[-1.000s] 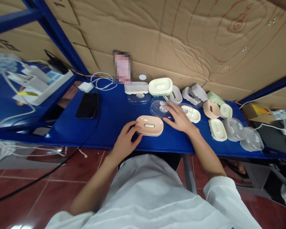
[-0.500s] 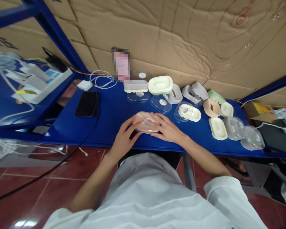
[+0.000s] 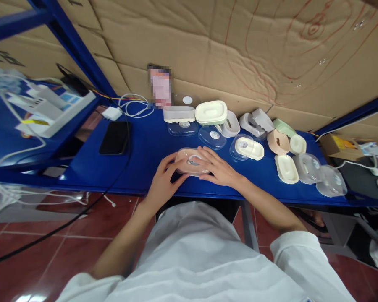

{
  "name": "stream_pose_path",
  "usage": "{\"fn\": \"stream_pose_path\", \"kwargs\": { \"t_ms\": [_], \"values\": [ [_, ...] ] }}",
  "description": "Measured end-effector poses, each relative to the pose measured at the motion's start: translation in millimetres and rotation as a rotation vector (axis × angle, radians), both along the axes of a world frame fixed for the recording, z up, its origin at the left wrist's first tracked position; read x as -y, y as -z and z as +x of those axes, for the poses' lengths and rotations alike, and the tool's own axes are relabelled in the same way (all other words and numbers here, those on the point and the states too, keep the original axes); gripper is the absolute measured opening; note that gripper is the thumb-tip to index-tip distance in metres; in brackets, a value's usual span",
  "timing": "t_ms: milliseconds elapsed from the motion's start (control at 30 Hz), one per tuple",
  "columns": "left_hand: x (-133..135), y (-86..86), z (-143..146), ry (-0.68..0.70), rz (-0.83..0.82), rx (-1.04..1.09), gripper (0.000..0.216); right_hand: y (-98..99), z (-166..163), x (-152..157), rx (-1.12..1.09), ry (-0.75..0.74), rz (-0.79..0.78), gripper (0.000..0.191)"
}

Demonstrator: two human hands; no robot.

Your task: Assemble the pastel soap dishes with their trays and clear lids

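A peach oval plastic box [image 3: 189,167] with a clear lid and a pale sticker sits at the front of the blue table, between my hands. My left hand [image 3: 166,176] grips its left end, thumb at the near side and fingers over the far edge. On the right end, my right hand [image 3: 220,168] is closed around the box, its fingers lying partly across the lid. Behind them rest clear lids [image 3: 212,137] with round stickers. A cream oval tray [image 3: 254,149] lies to the right, partly under another clear lid [image 3: 239,152].
Grey slotted boxes [image 3: 231,124], a peach box [image 3: 277,142] and cream trays [image 3: 286,168] stand toward the right. A black phone [image 3: 115,137] and a white charger [image 3: 112,113] lie left. A blurred-out phone [image 3: 161,86] leans on the cardboard [image 3: 201,50]. A black cable [image 3: 91,204] crosses the table's left part.
Both hands stay on the peach box. The fingers over the lid have shifted slightly, and the right hand's fingers sit a little further left. The view has turned slightly.
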State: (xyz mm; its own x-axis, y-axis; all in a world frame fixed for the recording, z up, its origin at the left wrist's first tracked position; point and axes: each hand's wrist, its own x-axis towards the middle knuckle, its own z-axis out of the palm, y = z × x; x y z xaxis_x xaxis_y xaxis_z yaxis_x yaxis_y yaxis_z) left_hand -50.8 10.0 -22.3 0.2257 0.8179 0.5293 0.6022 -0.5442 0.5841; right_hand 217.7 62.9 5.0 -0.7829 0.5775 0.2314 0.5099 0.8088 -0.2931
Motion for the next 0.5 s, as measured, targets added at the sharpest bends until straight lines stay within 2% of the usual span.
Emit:
{"fn": "stream_pose_path", "kwargs": {
  "t_ms": [100,167,267,333,400,500],
  "values": [
    [2,-5.6,-3,-0.041,0.012,-0.04,0.043,-3.5,9,-6,-0.013,0.053,-0.021,0.084],
    [1,-8.0,-13,-0.111,0.023,-0.081,0.043,-9.5,22,-12,0.0,0.153,0.019,0.074],
    [-6,-8.0,-36,-0.238,0.057,-0.117,0.044,-16.1,44,-20,0.027,0.428,0.122,0.058],
    [-11,-6.7,-49,-0.322,0.093,-0.135,0.046,-16.1,52,-24,0.072,0.572,0.15,0.054],
    [-14,-5.7,-55,-0.393,0.135,-0.156,0.05,-14.9,53,-23,0.122,0.591,0.131,0.053],
    [-10,-5.9,-45,-0.418,0.181,-0.176,0.057,-17.0,46,-16,0.106,0.448,0.067,0.052]
  ]
}}
